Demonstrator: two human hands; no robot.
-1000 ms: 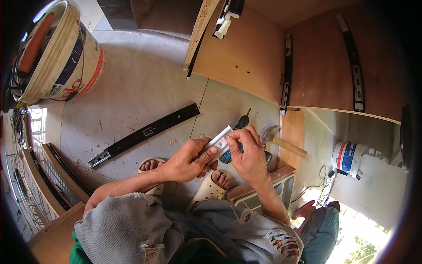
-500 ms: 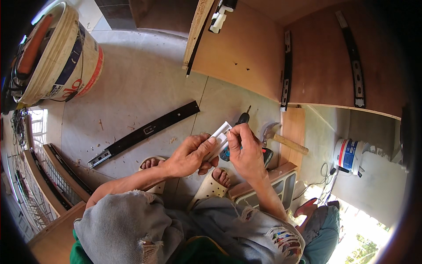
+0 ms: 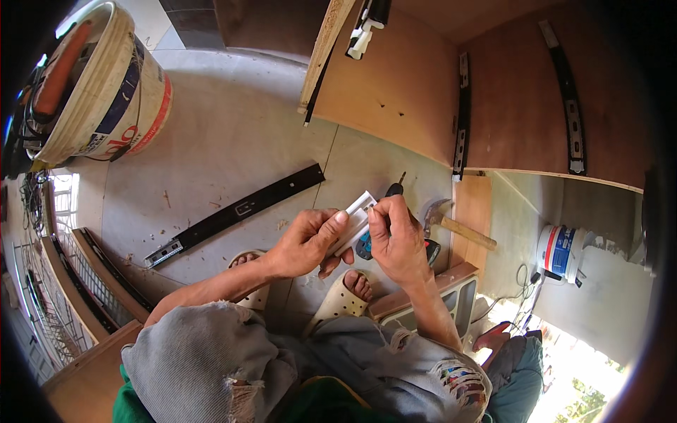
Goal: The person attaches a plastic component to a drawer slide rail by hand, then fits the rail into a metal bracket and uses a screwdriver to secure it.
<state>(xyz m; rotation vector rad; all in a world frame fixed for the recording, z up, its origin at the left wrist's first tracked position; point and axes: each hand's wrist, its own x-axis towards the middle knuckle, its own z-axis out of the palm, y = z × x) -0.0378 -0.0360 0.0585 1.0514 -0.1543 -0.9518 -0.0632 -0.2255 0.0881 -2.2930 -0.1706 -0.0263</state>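
Over my feet, both hands hold a narrow white rectangular piece (image 3: pixel 358 217) with a groove along it; its exact kind I cannot make out. My left hand (image 3: pixel 303 245) grips its near side with the thumb lying on top. The fingers of my right hand (image 3: pixel 399 243) are pinched at its far right end, and whatever is between the fingertips is hidden. On the floor beyond my left hand lies a black drawer slide (image 3: pixel 271 197) with a silver end. Behind my right hand a cordless drill (image 3: pixel 395 189) is partly covered.
A claw hammer (image 3: pixel 465 232) lies to the right, near an open wooden cabinet (image 3: pixel 395 99) with drawer slides (image 3: pixel 462 116) fixed inside. At far left stands a paint bucket (image 3: pixel 116 92) of tools, above wire baskets (image 3: pixel 92 289). Another person's leg (image 3: pixel 518 374) shows at lower right.
The view has shifted slightly, so the surroundings sit a little further right. Both hands stay on the white piece, with only small shifts of the fingers.
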